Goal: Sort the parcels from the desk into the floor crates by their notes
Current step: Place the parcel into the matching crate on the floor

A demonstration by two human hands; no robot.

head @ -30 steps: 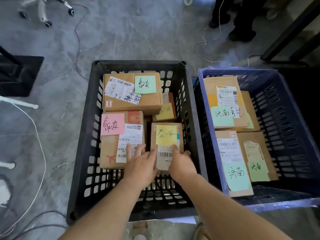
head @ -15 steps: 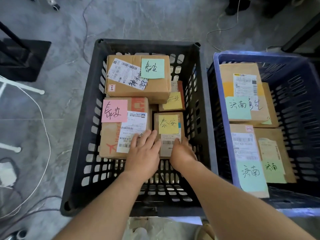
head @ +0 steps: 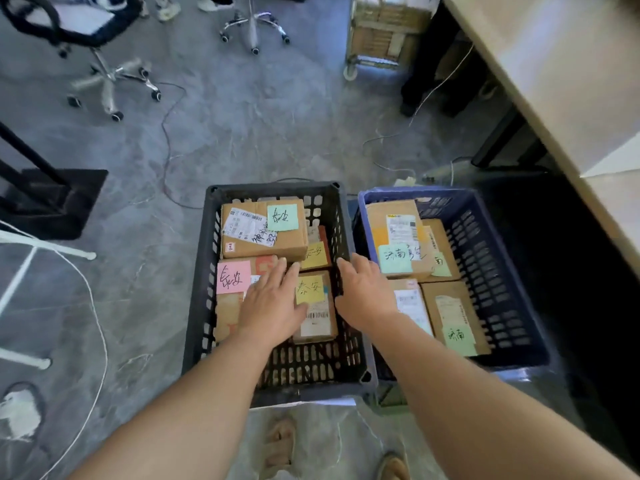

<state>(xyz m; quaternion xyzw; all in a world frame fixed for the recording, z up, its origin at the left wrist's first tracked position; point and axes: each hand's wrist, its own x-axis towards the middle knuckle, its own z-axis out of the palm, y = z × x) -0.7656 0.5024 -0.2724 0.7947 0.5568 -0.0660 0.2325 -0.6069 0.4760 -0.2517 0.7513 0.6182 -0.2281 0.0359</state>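
A black crate (head: 201, 306) on the floor holds several cardboard parcels. A small parcel with a yellow note (head: 313, 306) lies at its near right. Beside it sits a parcel with a pink note (head: 233, 277), and a larger one with a green note (head: 263, 230) lies behind. My left hand (head: 272, 303) hovers flat and open over the pink-note parcel, empty. My right hand (head: 363, 292) is open above the black crate's right wall, also empty. The blue crate (head: 498, 258) to the right holds several parcels with green notes (head: 394, 259).
The wooden desk (head: 561, 81) runs along the upper right. Office chairs (head: 110, 74) and a wheeled cart (head: 384, 32) stand behind the crates. Cables cross the grey floor (head: 242, 133). A black stand base (head: 52, 199) sits at left. My sandalled feet (head: 280, 445) are below the crates.
Both hands have let go of the yellow-note parcel and lifted apart from it. The view has pulled up and back, showing the desk and chairs.
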